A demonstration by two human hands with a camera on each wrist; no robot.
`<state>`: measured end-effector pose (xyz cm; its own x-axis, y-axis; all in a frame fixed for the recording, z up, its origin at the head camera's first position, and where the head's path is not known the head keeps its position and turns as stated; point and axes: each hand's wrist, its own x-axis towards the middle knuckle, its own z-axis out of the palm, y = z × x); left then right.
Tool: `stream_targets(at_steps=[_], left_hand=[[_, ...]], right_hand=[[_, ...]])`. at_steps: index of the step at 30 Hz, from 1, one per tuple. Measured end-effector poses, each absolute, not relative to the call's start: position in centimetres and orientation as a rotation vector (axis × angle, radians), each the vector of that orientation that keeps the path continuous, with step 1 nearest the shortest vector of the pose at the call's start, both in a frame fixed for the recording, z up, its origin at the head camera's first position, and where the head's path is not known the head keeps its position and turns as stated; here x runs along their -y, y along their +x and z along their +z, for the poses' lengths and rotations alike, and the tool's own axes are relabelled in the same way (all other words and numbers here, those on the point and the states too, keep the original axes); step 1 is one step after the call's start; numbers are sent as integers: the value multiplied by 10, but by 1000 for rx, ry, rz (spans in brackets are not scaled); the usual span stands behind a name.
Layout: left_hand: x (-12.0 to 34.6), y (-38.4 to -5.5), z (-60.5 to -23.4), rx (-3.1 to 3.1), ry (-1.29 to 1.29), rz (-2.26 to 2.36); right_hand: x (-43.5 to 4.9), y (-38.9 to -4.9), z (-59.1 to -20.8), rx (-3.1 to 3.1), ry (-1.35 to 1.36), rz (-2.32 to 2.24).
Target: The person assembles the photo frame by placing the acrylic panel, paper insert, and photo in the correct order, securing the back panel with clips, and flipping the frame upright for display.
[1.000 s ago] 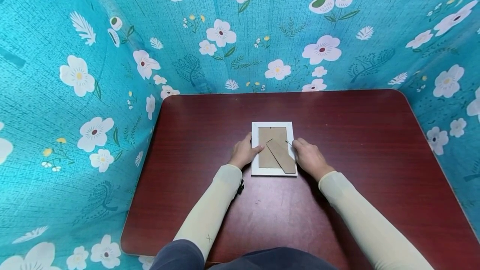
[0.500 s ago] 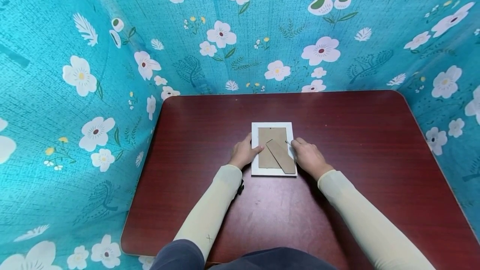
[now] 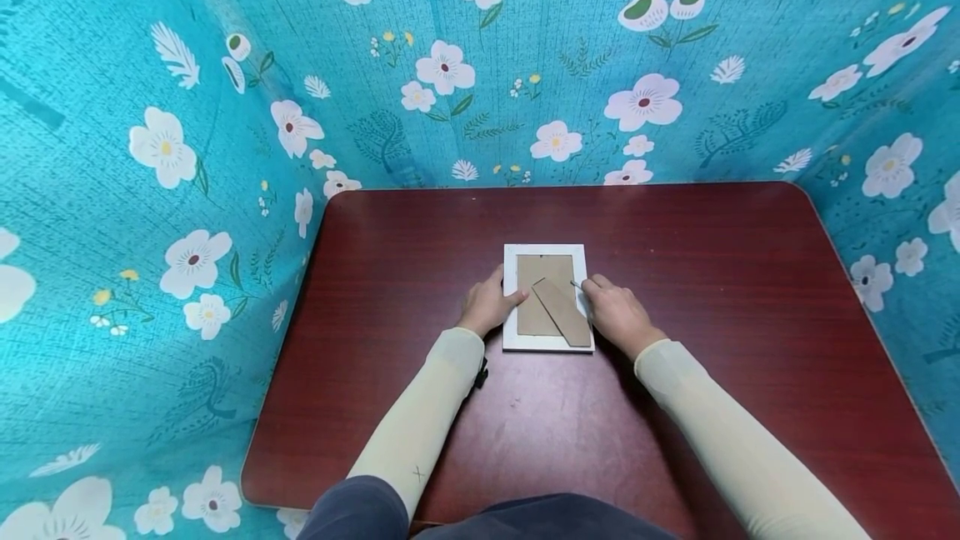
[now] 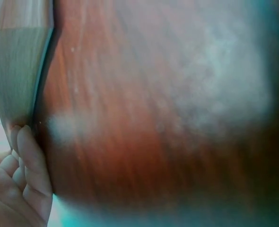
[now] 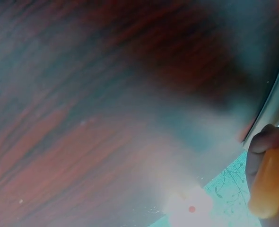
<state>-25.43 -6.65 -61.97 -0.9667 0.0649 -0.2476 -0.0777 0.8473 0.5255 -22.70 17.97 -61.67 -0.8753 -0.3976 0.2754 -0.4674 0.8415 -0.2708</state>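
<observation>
A white picture frame (image 3: 512, 307) lies face down on the table, its brown backing board (image 3: 543, 269) showing. The backing's easel stand (image 3: 564, 311) slants across toward the lower right corner. My left hand (image 3: 486, 304) grips the left side of the frame, thumb on top. At the right side, my right hand (image 3: 618, 313) holds a screwdriver; its thin shaft (image 3: 576, 284) reaches over the edge of the backing. The orange handle (image 5: 269, 184) shows in the right wrist view. Fingers (image 4: 33, 156) sit at the frame's side in the left wrist view.
The dark red wooden table (image 3: 405, 257) has rounded far corners. A blue flowered curtain (image 3: 555, 65) hangs behind it and on both sides. The person's body is at the near edge.
</observation>
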Motion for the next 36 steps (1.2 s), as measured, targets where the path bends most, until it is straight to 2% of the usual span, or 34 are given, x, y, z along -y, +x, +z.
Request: stream_targets(at_steps=[36], left_hand=[[68,-254,-620,-2753,-30,830]], right_hand=[[-178,-226,-623,2840,512,621]])
